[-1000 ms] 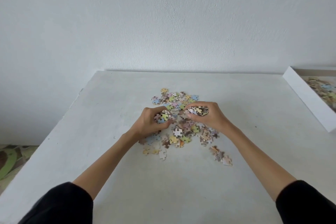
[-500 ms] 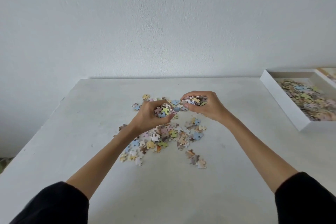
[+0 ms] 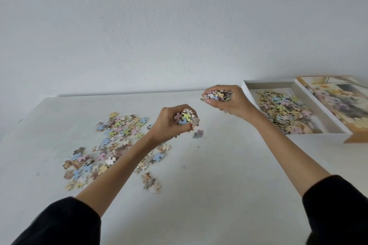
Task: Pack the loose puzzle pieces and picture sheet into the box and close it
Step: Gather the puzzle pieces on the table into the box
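Loose pastel puzzle pieces (image 3: pixel 111 145) lie scattered on the white table (image 3: pixel 219 195) at centre left. My left hand (image 3: pixel 171 123) is raised above the table, closed around a handful of pieces. One piece (image 3: pixel 198 134) is in the air just below it. My right hand (image 3: pixel 227 99) is higher and further right, also closed on a handful, just left of the open white box (image 3: pixel 246 85). The box holds a heap of pieces. Beside it on the right lies the box lid with the flower picture (image 3: pixel 338 97).
A white wall rises right behind the table's far edge. A small separate clump of pieces (image 3: pixel 151 182) lies nearer me. The table's left edge runs diagonally at far left.
Both hands have lifted off the pile with handfuls of pieces and moved right toward the box. The view has swung right, bringing the whole box and lid into sight.
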Tool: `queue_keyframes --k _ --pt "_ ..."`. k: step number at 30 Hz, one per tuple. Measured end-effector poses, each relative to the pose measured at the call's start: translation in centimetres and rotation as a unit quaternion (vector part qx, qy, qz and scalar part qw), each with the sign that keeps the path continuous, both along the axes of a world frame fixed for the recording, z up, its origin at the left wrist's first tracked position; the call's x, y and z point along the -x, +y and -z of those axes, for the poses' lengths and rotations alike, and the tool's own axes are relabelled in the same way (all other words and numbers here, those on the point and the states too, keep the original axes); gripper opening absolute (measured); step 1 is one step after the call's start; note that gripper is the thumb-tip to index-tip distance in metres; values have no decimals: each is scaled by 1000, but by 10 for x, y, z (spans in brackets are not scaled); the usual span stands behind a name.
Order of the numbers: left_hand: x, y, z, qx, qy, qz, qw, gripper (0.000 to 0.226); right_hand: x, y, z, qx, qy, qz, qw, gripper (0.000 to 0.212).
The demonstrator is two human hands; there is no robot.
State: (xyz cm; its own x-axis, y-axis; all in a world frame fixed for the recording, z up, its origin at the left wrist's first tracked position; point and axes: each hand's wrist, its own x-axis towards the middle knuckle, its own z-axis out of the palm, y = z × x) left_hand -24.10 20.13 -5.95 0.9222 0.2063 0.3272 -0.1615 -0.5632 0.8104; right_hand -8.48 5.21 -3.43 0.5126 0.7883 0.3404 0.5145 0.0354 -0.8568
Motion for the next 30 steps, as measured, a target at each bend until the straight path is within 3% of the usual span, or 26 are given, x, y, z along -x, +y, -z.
queue_keyframes --k 5,14,22,25,30 --pt "-58 -55 -4 49 -2 17 999 23 -53 -53 -3 7 -4 34 999 13" --pt "-153 -127 -1 40 -29 35 998 22 -140 -135 13 48 -49 114 991 16" --pt "-209 -159 14 31 -36 54 997 28 -191 -162 36 63 -98 149 982 29" --pt "-222 -163 17 31 -30 64 997 30 -203 -164 43 60 -95 146 983 23" --pt "-239 -167 21 -39 10 69 997 30 -213 -162 49 100 -78 131 983 27"
